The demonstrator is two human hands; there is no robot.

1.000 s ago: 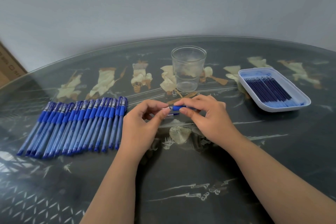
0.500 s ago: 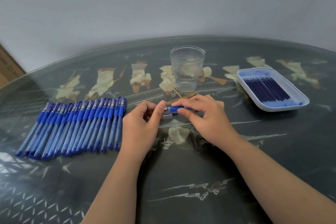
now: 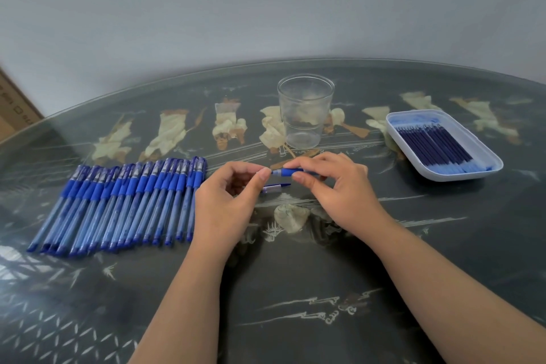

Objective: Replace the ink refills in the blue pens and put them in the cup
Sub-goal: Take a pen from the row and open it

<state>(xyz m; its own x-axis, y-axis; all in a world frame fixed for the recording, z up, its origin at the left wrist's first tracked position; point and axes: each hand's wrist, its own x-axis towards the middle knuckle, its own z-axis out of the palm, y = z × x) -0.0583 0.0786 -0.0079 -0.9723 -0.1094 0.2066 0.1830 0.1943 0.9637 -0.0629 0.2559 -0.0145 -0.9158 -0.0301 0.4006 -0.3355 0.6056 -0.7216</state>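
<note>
My right hand grips a blue pen by its barrel, just above the table. My left hand pinches the pen's tip end between thumb and forefinger. A pen cap lies on the glass just below the held pen. Several blue pens lie in a row to the left. A clear plastic cup stands upright behind my hands with nothing in it. A white tray at the right holds several dark blue refills.
The round glass-topped table has a dark painted pattern and a curved far edge near a pale wall. A cardboard box shows at the far left edge.
My hands have drawn slightly apart and the cap now shows on the table below the pen. The left fingers stay at the pen's tip end.
</note>
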